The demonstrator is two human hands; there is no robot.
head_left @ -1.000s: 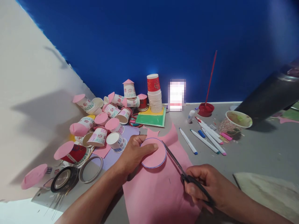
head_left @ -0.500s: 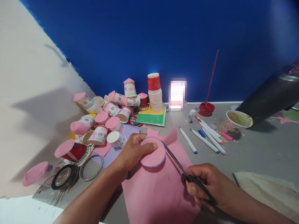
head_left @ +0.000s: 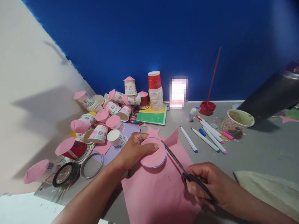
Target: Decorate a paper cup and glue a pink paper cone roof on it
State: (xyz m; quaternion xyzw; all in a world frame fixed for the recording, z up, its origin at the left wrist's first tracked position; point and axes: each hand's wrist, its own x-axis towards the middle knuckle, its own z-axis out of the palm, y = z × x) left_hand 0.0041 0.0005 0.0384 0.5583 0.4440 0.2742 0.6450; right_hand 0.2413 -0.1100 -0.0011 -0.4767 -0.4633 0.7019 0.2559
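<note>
Between thumb and fingers, my left hand pinches a pink paper circle edged with a blue line. My right hand is wrapped around the black handles of a pair of scissors. The blades point up and left, their tips at the circle's right edge. Whether the tips touch the paper I cannot tell. Beneath both hands lies a large pink paper sheet, with a curled flap at its upper right.
Decorated paper cups with pink tops crowd the left. Behind stand stacked cups on a green and yellow pad. Markers, a glue stick and a patterned cup are to the right. Tape rolls sit near my left forearm.
The view has shifted very slightly. Both hands, the circle and the scissors keep nearly the same positions relative to each other.
</note>
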